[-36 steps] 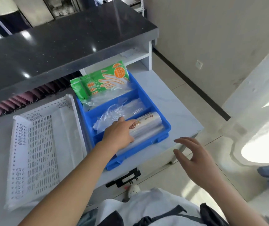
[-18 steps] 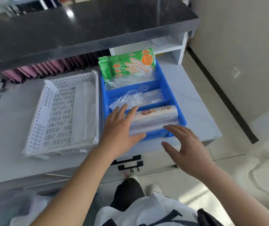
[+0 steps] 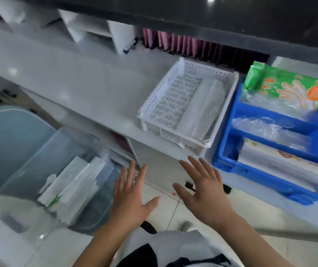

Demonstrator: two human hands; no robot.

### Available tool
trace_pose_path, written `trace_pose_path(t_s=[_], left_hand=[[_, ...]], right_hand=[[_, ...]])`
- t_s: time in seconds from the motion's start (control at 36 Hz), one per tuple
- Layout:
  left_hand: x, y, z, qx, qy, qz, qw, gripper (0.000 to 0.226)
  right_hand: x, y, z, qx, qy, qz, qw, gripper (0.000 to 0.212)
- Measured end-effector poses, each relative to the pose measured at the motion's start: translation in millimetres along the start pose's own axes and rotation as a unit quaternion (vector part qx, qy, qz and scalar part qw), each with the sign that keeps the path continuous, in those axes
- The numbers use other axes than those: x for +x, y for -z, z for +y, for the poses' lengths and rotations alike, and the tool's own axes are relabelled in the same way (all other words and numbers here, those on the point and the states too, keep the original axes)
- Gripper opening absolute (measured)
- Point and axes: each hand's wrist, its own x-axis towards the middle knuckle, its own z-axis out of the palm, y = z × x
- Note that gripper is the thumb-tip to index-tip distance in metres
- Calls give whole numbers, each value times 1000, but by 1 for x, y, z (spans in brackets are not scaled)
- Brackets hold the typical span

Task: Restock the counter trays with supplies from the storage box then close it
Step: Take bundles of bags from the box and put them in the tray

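- Both hands, left and right, hover flat with fingers spread, holding nothing, over the pale tiled floor.
- The clear storage box sits open on the floor at left, white packets inside.
- On the grey counter, the white perforated tray stands just beside the blue tray, which holds a roll, plastic bags and a green glove pack.
- A dark upper ledge overhangs the counter.
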Motion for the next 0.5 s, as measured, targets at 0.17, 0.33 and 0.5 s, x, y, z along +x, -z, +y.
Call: trace_pose_path(t_s=[0.17,0.33,0.5], left_hand=[[-34,35,-78,-47,97,23,994,96],[-72,59,-166,-87,217,35,972,93],[-92,61,-231,-139,316,36,938,95]], right_hand=[[36,-45,-78,-28,49,-93,994,65],[65,-94,-153,-55,110,-169,978,63],[94,-131,-200,-70,159,-237,956,61]])
